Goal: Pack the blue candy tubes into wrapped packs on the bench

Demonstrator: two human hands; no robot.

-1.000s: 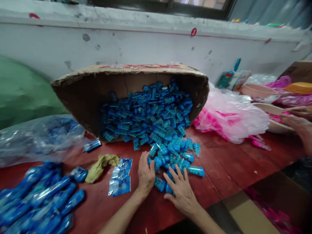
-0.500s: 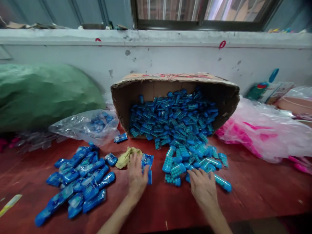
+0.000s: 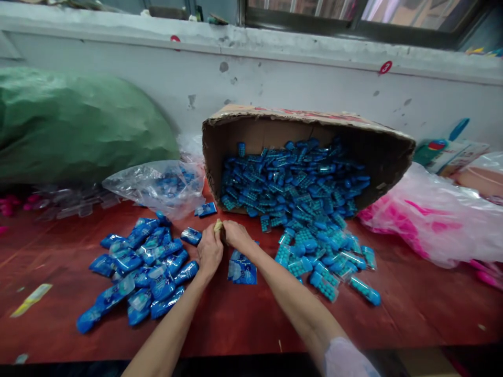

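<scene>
My left hand (image 3: pixel 210 252) and my right hand (image 3: pixel 237 235) meet near the middle of the table. Both are closed around a crumpled yellowish cloth (image 3: pixel 218 225), of which only a small tip shows between them. Flat blue printed packets (image 3: pixel 242 268) lie just under my right wrist. To the left of my left hand is a heap of filled blue packets (image 3: pixel 151 267), with a single blue packet (image 3: pixel 191 236) close to the knuckles. Clear bottles with blue caps and turquoise beads (image 3: pixel 324 280) are spread right of my right forearm.
A cardboard box (image 3: pixel 210 157) on its side spills more bead bottles onto the red table (image 3: pixel 314 327). A clear bag (image 3: pixel 133 180) of blue pieces and a large green sack (image 3: pixel 86 125) stand left. Pink and clear plastic bags (image 3: pixel 428 214) lie right.
My right hand has left the bead bottles and crossed left to my left hand. The cloth, earlier spread under my left hand, is now bunched between both hands. The view has shifted.
</scene>
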